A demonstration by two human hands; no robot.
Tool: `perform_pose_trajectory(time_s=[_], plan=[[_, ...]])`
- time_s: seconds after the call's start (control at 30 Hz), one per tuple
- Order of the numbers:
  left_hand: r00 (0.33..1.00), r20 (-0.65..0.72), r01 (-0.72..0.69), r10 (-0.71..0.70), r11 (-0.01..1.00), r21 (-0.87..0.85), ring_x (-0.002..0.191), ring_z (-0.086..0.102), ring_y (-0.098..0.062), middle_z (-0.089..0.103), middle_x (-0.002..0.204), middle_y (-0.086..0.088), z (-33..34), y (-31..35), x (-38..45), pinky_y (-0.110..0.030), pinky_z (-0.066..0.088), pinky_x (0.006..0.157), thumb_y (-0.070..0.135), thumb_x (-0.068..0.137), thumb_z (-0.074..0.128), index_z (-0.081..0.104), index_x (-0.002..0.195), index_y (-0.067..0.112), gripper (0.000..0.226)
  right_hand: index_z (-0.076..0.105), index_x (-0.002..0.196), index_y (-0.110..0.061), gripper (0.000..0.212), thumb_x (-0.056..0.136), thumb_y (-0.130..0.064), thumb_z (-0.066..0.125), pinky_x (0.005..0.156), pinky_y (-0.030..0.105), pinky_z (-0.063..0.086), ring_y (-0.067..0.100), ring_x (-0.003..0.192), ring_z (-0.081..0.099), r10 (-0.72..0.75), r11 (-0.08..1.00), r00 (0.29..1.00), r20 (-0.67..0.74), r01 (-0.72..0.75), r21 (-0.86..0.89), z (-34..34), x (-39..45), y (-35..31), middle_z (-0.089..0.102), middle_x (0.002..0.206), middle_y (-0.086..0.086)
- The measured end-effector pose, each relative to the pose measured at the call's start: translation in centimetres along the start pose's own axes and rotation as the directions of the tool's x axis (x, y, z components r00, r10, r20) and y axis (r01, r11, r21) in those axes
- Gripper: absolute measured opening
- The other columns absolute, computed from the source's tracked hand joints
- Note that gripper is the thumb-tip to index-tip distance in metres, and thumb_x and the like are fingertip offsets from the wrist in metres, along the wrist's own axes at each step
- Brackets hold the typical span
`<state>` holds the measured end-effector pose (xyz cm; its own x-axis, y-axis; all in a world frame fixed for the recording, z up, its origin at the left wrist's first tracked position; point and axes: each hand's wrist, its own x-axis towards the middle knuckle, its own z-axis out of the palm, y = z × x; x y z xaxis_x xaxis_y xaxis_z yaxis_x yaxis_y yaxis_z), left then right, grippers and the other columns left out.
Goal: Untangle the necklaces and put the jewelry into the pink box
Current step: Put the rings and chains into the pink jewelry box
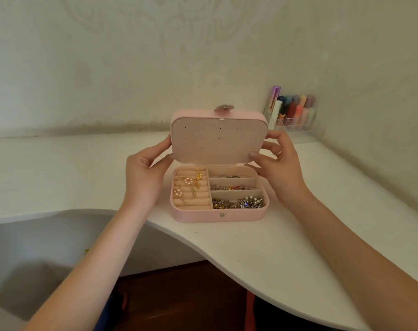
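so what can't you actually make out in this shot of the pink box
Head view only:
- Tangled metal chains and pearl pieces in the front right compartment: too small to count or separate.
- Left hand and right hand fingers behind the open pink lid: hidden by it.
- Clear acrylic organiser of coloured tubes: blurred.

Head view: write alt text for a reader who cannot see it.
Two bare hands, left hand and right hand, hold the raised lid of an open pink box on a white table. Jewelry fills its compartments. A clear organizer of colored tubes stands behind.
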<state>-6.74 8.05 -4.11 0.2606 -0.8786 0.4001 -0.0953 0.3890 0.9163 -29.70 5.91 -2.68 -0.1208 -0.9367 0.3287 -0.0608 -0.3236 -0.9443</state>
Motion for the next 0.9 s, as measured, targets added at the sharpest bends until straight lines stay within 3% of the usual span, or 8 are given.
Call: perform_pose_trajectory(time_s=[0.1,0.2,0.4,0.53,0.6,0.7,0.83,0.9], plan=[[1.0,0.015,0.001,-0.002,0.998,0.063,0.111,0.058,0.001,0.066,0.118,0.006,0.2,-0.3,0.3,-0.019,0.044,0.098,-0.004,0.089,0.054,0.065,0.117,0.02,0.039,0.05,0.092,-0.035,0.048,0.084,0.012,0.054,0.076,0.038,0.057,0.017,0.088,0.068,-0.097,0.99,0.995,-0.008,0.096,-0.101,-0.5,0.2,0.6,0.063,0.103,0.002],[0.997,0.023,0.067,-0.069,0.993,0.1,0.114,0.057,-0.001,0.067,0.116,0.008,0.4,-0.6,0.3,-0.016,0.042,0.097,-0.007,0.088,0.047,0.069,0.106,0.029,0.046,0.056,0.098,-0.033,0.056,0.079,0.018,0.047,0.09,0.015,0.043,-0.001,0.108,0.057,-0.182,0.907,0.975,0.123,0.216,-0.363,-0.9,0.2,1.0,0.062,0.107,-0.019],[0.983,0.103,0.137,-0.151,0.982,0.129,0.116,0.053,-0.002,0.062,0.122,0.012,0.4,0.1,0.2,-0.013,0.039,0.094,0.015,0.093,0.05,0.064,0.117,0.027,0.031,0.061,0.122,-0.033,0.077,0.076,0.023,0.032,0.107,0.015,0.029,-0.001,0.132,0.03,0.008,0.813,0.946,0.325,0.183,-0.553,-3.1,0.4,-0.2,0.036,0.149,-0.007],[0.861,0.436,0.131,-0.261,0.943,0.306,0.132,0.036,-0.005,0.037,0.134,0.026,0.6,-0.2,0.3,-0.027,0.028,0.11,0.066,0.061,0.065,0.025,0.146,0.037,0.098,0.066,0.109,-0.034,0.074,0.076,0.022,0.03,0.106,0.011,0.03,0.003,0.131,0.04,0.022,0.857,0.96,0.279,0.125,-0.5,-2.4,0.0,-0.9,0.048,0.142,-0.001],[0.827,0.495,0.046,-0.268,0.908,0.415,0.136,0.033,-0.012,0.031,0.133,0.029,0.7,-0.5,0.3,-0.042,0.022,0.116,0.068,0.048,0.068,0.013,0.147,0.04,0.117,0.067,0.109,-0.033,0.059,0.085,0.01,0.033,0.109,0.012,0.024,0.003,0.132,0.039,-0.005,0.859,0.958,0.286,0.151,-0.49,-1.7,-0.6,-1.0,0.05,0.14,-0.004],[0.838,0.478,0.059,-0.265,0.913,0.403,0.129,0.036,-0.007,0.03,0.133,0.025,0.8,-0.5,0.4,-0.02,0.034,0.103,0.063,0.04,0.073,0.012,0.149,0.037,0.128,0.059,0.123,-0.038,0.039,0.087,-0.032,0.044,0.113,0.021,0.02,0.003,0.139,0.03,-0.058,0.788,0.917,0.394,0.285,-0.547,-0.9,-1.4,-1.5,0.043,0.145,-0.012],[0.841,0.473,0.08,-0.26,0.927,0.367,0.123,0.037,0.0,0.03,0.135,0.025,0.7,-0.5,0.4,-0.016,0.034,0.092,0.06,0.037,0.076,0.013,0.149,0.035,0.131,0.025,0.142,-0.051,0.079,0.074,-0.064,0.063,0.113,0.029,0.016,-0.001,0.143,0.004,0.136,0.472,0.822,0.552,0.436,-0.766,0.1,-1.9,-2.1,0.016,0.154,-0.026],[0.843,0.474,0.074,-0.253,0.929,0.364,0.122,0.037,-0.001,0.03,0.136,0.024,0.7,-0.6,0.5,-0.018,0.034,0.094,0.061,0.036,0.074,0.013,0.149,0.034,0.131,0.024,0.144,-0.046,0.084,0.073,-0.058,0.067,0.116,0.031,0.016,0.001,0.144,0.005,0.097,0.49,0.833,0.544,0.436,-0.755,0.4,-2.1,-2.2,0.018,0.154,-0.023]])
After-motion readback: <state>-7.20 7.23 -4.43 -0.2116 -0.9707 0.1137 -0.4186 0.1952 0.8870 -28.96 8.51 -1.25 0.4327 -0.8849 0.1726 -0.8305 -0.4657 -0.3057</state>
